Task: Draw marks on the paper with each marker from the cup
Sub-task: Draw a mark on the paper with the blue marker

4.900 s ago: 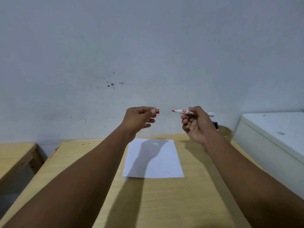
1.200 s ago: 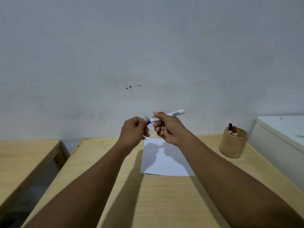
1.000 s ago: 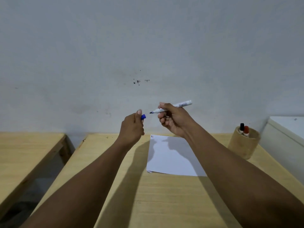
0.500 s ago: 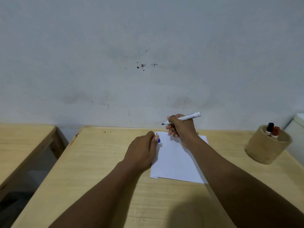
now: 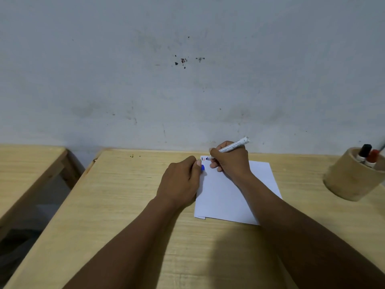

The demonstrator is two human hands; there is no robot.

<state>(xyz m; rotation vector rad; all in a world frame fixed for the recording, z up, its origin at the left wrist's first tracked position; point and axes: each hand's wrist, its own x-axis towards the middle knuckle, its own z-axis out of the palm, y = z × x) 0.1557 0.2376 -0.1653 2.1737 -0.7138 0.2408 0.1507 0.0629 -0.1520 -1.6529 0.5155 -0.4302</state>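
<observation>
Marker (image 5: 233, 145) tip now down on paper (image 5: 227, 197)

Both hands curled closed, left (image 5: 181, 180) resting knuckles-up, right (image 5: 231, 161) just beyond it.

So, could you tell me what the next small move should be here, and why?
Probably a short stroke: the right hand holds the uncapped blue marker with its tip at the paper's top-left corner, beside small black and red marks, while the left hand holds the blue cap.
</observation>
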